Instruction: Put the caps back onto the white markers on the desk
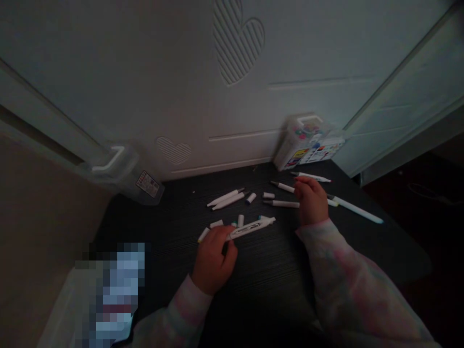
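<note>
My left hand [214,261] is closed around one end of a white marker [253,227], which points to the right over the dark table. Small white caps lie just beyond that hand, among them one upright-looking cap [240,221] and one with a yellow end [203,235]. Above the markers on the right, my right hand [312,202] has its fingers curled and pinched together; whatever they hold, if anything, is hidden. Around it lie a white marker with a dark tip [284,204], another with a blue end [358,210] and one farther back [311,177].
Two more markers [226,198] lie mid-table near loose caps [251,198]. A clear handled box [126,174] stands at the back left; a box with colourful contents [300,140] leans at the back right. A pale panel with hearts [188,111] rises behind. A pixelated bright patch [119,295] is at lower left.
</note>
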Demonstrator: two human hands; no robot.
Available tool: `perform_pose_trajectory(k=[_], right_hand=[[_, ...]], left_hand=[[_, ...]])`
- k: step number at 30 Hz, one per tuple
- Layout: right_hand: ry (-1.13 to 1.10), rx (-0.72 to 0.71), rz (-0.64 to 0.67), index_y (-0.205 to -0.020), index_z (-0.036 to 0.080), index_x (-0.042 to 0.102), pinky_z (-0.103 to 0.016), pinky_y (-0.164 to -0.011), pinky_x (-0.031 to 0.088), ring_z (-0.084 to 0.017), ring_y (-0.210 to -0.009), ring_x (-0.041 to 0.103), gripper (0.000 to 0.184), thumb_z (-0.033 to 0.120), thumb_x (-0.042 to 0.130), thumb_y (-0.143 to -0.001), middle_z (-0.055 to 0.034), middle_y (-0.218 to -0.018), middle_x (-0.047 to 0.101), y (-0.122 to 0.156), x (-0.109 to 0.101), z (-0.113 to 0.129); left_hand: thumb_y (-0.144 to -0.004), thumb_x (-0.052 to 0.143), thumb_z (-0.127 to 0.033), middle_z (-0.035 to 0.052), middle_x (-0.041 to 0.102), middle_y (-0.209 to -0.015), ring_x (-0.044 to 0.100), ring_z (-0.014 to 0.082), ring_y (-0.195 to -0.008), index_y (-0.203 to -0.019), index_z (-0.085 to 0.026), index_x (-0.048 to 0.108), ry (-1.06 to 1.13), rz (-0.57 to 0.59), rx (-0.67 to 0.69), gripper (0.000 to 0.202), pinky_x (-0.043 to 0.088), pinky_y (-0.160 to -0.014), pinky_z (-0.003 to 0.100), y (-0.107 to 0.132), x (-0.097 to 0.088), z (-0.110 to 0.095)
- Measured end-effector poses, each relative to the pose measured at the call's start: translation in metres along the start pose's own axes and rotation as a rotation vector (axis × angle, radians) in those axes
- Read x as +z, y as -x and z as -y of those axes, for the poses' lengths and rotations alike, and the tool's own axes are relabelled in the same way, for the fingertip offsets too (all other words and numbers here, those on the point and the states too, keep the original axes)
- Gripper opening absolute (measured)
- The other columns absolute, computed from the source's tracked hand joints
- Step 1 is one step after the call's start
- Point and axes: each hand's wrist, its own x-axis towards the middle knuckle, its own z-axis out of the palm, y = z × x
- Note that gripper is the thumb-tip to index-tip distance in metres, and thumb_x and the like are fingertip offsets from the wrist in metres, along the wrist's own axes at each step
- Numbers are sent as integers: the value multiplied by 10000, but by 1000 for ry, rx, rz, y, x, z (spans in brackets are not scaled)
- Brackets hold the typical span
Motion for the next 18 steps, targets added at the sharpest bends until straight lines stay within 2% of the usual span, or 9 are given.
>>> perform_pose_trajectory(k=[4, 7, 10, 16, 18], right_hand=[[-124, 41, -58, -692, 163, 539, -207, -419, 228, -55, -425, 331, 130, 210, 547, -570, 46, -555, 480, -6, -2, 5], [-195, 60, -95, -673, 163, 519, -203, -400, 226, -47, -403, 315, 132, 202, 545, -550, 47, -544, 464, -9, -3, 11], [-247, 85, -107, -664, 160, 510, -197, -395, 235, -43, -397, 319, 136, 197, 549, -539, 44, -539, 459, -11, -4, 15], [-283, 119, -95, -669, 167, 500, -188, -394, 243, -42, -397, 311, 161, 212, 540, -520, 54, -518, 435, -12, -7, 19], [-265, 108, -97, -669, 174, 484, -189, -395, 237, -43, -399, 305, 163, 228, 528, -522, 59, -518, 422, -14, -9, 20]], left_hand=[[-730, 431, -133, 71, 630, -804, 566, 209, -777, -905, -151, 579, -146, 87, 108, 230, 459, -717, 365, -2, 0, 0], [-714, 430, -124, 61, 625, -777, 551, 215, -764, -849, -165, 583, -193, 162, 100, 208, 445, -701, 375, -4, -2, -1], [-712, 419, -116, 56, 626, -790, 547, 207, -777, -847, -168, 573, -166, 167, 67, 211, 443, -714, 371, -6, -4, 1], [-717, 429, -129, 59, 632, -794, 553, 210, -785, -867, -163, 578, -118, 191, 90, 214, 451, -722, 381, -5, -3, 3], [-726, 428, -133, 59, 632, -811, 557, 208, -793, -888, -165, 577, -98, 166, 89, 222, 452, -729, 378, -4, -2, 5]])
